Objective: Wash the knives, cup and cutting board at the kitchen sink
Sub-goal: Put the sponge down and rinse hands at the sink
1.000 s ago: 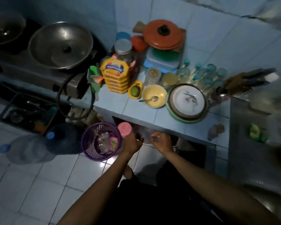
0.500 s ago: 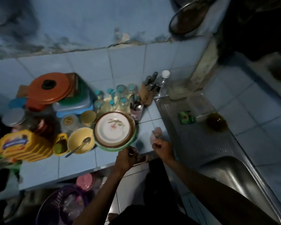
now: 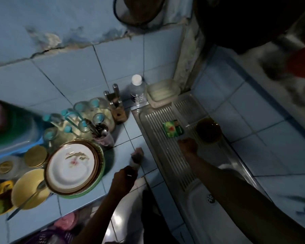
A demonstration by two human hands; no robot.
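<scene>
The right hand (image 3: 187, 146), fingers curled but apparently holding nothing, hovers over the ribbed steel drainboard (image 3: 158, 131); the dark brown glass cup (image 3: 208, 130) stands just beyond it. The left hand (image 3: 124, 178) pinches a crumpled plastic wrapper (image 3: 136, 156).

The blue-tiled counter (image 3: 130, 131) carries stacked plates (image 3: 72, 166), a yellow bowl (image 3: 27, 189), a knife block (image 3: 117, 110) and upturned glasses (image 3: 88, 111); beside it, the steel drainboard (image 3: 158, 131) holds a green packet (image 3: 173, 128).
</scene>
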